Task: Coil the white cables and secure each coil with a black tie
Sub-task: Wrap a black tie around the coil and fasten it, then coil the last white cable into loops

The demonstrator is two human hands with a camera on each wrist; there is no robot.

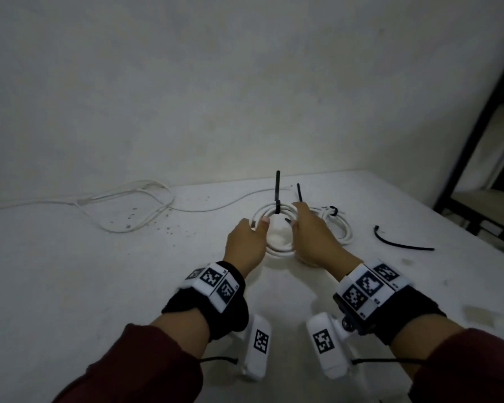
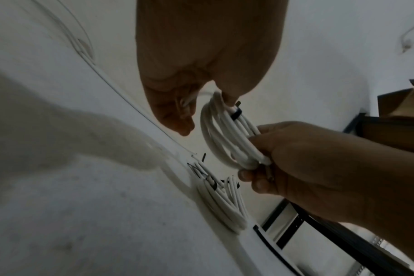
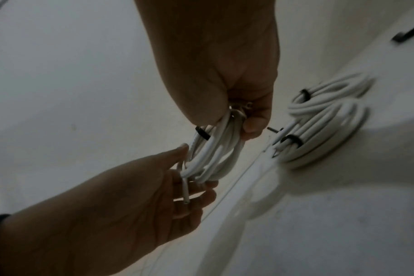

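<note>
Both hands hold one white cable coil (image 1: pixel 275 245) just above the table (image 1: pixel 99 271). A black tie (image 1: pixel 277 206) wraps its far side, tail pointing up. My left hand (image 1: pixel 256 225) pinches the coil's left side between thumb and fingers. In the right wrist view the coil (image 3: pixel 213 155) rests in the left hand's curled fingers (image 3: pixel 196 198), a cut cable end (image 3: pixel 185 192) hanging there. My right hand (image 1: pixel 296 216) grips the right side, fingers wrapped round the strands (image 2: pixel 255 158). The tie (image 2: pixel 235 114) shows beside the left thumb.
Tied white coils (image 1: pixel 339 228) lie on the table just right of my right hand, with black ties (image 3: pixel 292 140) on them. A loose black tie (image 1: pixel 399 244) lies further right, another (image 1: pixel 298 193) behind the coil. Uncoiled white cable (image 1: pixel 128 207) sprawls at the far left. A dark frame (image 1: pixel 477 126) stands right.
</note>
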